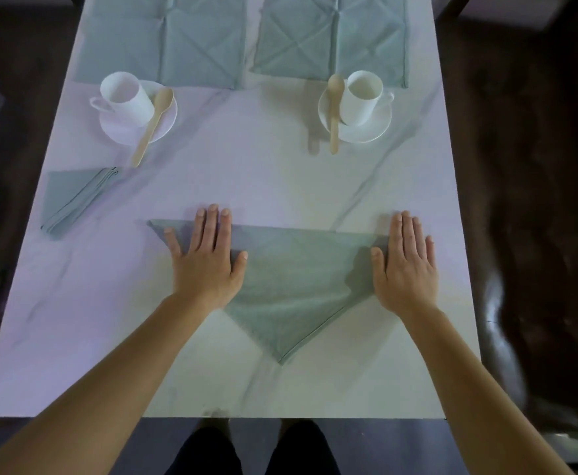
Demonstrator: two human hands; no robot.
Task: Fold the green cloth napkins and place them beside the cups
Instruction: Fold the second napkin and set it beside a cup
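A green napkin [287,282] lies folded into a triangle near the table's front, its point toward me. My left hand [208,258] presses flat on its left corner with straight fingers. My right hand [405,265] lies flat on its right corner. A second green napkin [71,200], folded narrow, rests at the left below the left cup [126,97]. The right cup [361,97] stands on its saucer at the back right. Two more green napkins, one at the back left [164,39] and one at the back right [332,36], lie spread open at the far end.
Each cup sits on a white saucer [376,128] with a wooden spoon, the left spoon [154,121] and the right spoon [334,111]. The white marble table [246,173] ends close to my body. Dark floor and a chair lie to the right.
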